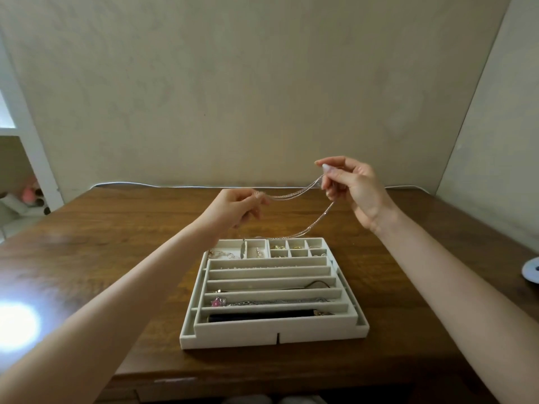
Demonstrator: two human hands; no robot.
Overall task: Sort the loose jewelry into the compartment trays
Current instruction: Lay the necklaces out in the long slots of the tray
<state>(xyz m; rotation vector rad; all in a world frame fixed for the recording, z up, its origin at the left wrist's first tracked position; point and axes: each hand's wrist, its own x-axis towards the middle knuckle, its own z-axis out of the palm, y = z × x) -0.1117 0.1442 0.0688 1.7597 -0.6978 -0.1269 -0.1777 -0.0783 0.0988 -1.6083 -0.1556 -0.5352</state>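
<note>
A thin rose-gold chain necklace point(294, 195) is stretched in the air above the table. My left hand point(237, 209) pinches one end and my right hand point(350, 185), held higher, pinches the other. A loop of the chain hangs down from my right hand to the far edge of the white compartment tray point(274, 335). The tray lies in the middle of the table. Its long slots hold a pearl strand point(262, 266), a silver chain with a pink star charm point(218, 302) and a black band point(262, 314). Small rear compartments hold gold earrings point(278, 246).
The wooden table point(116, 243) reaches to a beige wall behind. A white round object point(531, 269) sits at the right edge. A bright light glare point(14, 325) lies on the left of the tabletop. A white cable point(175, 186) runs along the back edge.
</note>
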